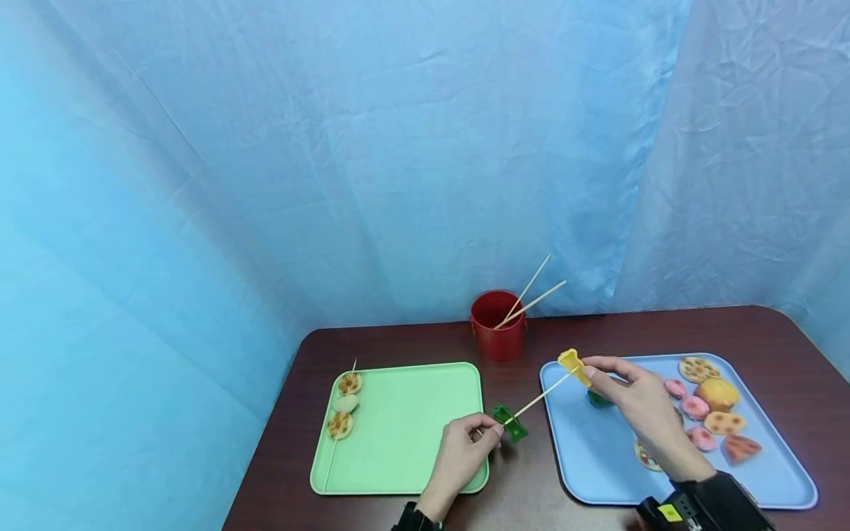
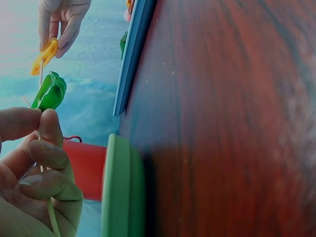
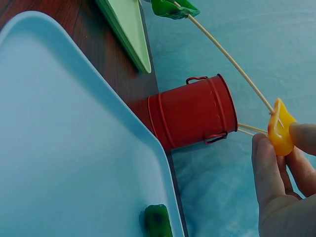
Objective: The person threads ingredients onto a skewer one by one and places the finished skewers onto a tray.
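Note:
My left hand grips a thin wooden skewer between thumb and fingers, its lower end running down through the palm in the left wrist view. A green toy pepper piece is threaded on the skewer right beside the left fingertips. At the skewer's far end, my right hand pinches a yellow toy pepper piece. The skewer's tip pokes through that yellow piece in the right wrist view. The right hand is above the blue tray; the left is by the right edge of the green tray.
A red bucket with two skewers leaning out stands at the back. On the green tray lies a loaded skewer. Several toy food pieces, including a yellow bun-like one and a green piece, lie on the blue tray.

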Demonstrator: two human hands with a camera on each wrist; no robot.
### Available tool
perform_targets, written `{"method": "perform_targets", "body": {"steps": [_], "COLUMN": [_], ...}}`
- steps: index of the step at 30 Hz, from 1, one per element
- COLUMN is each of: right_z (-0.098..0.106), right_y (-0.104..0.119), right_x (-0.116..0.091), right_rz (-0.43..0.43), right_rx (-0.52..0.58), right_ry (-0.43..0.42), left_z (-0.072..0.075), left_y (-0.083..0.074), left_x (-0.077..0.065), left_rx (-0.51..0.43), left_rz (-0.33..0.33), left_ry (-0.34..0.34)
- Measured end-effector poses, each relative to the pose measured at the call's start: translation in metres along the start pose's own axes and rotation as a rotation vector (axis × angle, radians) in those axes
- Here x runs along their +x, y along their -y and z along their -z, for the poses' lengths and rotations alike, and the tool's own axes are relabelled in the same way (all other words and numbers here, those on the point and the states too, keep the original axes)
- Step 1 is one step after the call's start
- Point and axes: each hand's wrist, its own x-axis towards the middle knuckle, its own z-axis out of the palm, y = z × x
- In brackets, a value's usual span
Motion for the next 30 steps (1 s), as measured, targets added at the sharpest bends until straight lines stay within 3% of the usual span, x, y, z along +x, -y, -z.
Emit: {"method": "perform_targets", "body": {"steps": [7, 15, 30], "right_z": [-0.0016, -0.0024, -0.0067], "right_y": [0.0008, -0.0006, -0.0024], "right_x": [0.0009, 0.0023, 0.0028], "right_rz": [-0.034, -0.064, -0.019], "right_rx": [-0.039, 0.027, 0.049], "right_ry": [0.022, 0.065, 0.073], "left_z": [0.002, 0.0045, 0.0078], "left_y": [-0.0004, 0.0002, -0.0005], "left_x": [-0.0002, -0.0004, 0.0006], "left_rx": [0.015, 0.024, 0.016], "left_rz": [-0.003, -0.026, -0.009], "left_ry": [0.005, 0.008, 0.01]}}
